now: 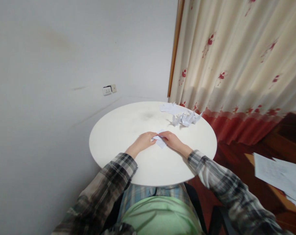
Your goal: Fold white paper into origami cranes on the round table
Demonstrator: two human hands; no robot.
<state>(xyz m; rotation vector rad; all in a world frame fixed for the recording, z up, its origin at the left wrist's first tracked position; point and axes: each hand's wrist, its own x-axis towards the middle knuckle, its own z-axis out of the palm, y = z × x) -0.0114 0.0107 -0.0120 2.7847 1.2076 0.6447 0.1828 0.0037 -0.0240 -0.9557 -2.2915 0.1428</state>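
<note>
A small folded piece of white paper (pixel 160 141) lies on the round white table (pixel 118 130) in front of me. My left hand (pixel 144 141) rests on the table at its left edge, fingers curled and pinching it. On the right, my right hand (pixel 171 139) presses down on the same paper with closed fingers. Both arms wear plaid sleeves.
Several folded white paper figures (pixel 185 119) and a loose sheet (pixel 169 108) sit at the table's far right. A white wall with a socket (pixel 109 89) lies behind. A flowered curtain (pixel 236 65) hangs at right. Printed sheets (pixel 277 174) lie on a wooden surface at right.
</note>
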